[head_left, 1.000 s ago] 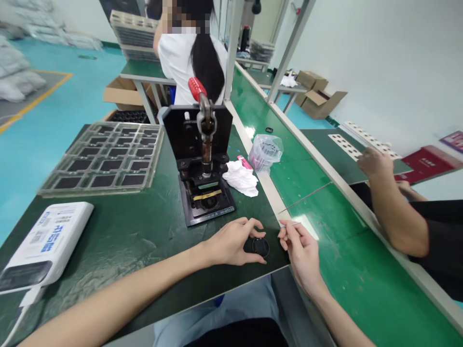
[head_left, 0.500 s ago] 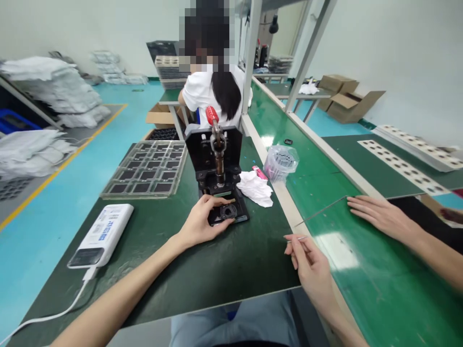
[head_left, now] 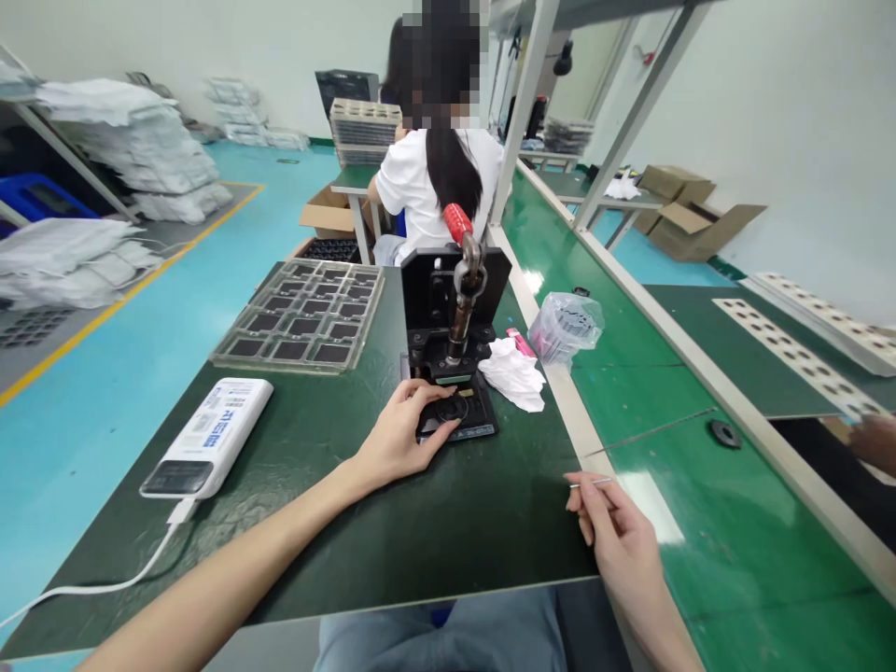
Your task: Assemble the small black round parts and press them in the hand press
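My left hand (head_left: 404, 434) rests on the black base of a hand press (head_left: 455, 322), its fingers spread either side of a round black part (head_left: 452, 408) seated in the base's fixture. The press has a red-handled lever (head_left: 457, 224) above a steel ram. My right hand (head_left: 620, 551) pinches a thin metal pick (head_left: 590, 483) over the bench's pale edge strip, touching nothing else.
A white power bank (head_left: 206, 439) with a cable lies left of my arm. Behind it stands a clear tray (head_left: 301, 317) of black pads. A white cloth (head_left: 513, 375) and a plastic bag (head_left: 564, 327) lie right of the press. A co-worker's hand (head_left: 876, 443) shows at the right edge.
The round black part has gone from the mat's front edge into the press fixture, under my left hand. My head has turned left. The co-worker's hand has withdrawn right, and a black ring lies on the green bench.
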`<state>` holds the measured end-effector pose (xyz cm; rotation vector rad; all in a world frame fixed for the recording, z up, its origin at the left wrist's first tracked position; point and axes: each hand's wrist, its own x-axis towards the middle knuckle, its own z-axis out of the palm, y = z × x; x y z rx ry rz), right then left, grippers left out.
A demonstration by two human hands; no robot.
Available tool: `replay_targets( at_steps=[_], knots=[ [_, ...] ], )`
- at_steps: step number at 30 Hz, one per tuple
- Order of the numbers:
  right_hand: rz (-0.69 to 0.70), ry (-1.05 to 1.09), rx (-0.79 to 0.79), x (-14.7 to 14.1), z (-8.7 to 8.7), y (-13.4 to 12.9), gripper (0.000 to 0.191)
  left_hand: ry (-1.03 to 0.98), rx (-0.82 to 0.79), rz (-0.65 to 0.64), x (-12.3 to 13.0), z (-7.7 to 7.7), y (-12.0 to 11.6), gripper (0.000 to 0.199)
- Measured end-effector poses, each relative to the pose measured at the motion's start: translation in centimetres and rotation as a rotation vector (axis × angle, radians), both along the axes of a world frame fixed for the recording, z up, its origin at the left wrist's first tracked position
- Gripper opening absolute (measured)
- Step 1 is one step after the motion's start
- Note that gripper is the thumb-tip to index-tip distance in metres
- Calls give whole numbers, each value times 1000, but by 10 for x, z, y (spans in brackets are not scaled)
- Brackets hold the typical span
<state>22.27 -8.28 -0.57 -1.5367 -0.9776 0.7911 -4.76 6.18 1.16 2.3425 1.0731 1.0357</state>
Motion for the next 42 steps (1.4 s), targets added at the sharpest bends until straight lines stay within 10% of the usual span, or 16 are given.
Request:
replay_targets(
  at_steps=[18, 24, 32, 36, 39, 42],
  knots=[
    [35, -305, 151, -6, 12, -8, 37, -23, 91, 125, -4, 0, 2, 43],
    [113, -431, 279, -27, 68, 13, 29, -74, 128, 255, 1, -11, 5, 82],
    [133, -255, 680, -58, 164, 172, 25, -231, 3, 151, 7, -32, 18, 105],
    [401, -202, 359, -70, 202, 227, 37, -227, -110, 140, 9, -34, 20, 106],
    [533, -303, 137, -78, 223, 233, 38, -241, -106, 130, 10, -33, 20, 104],
    [434, -547, 459, -83, 224, 211, 19, -242, -99, 136, 10, -32, 19, 104]
  ],
)
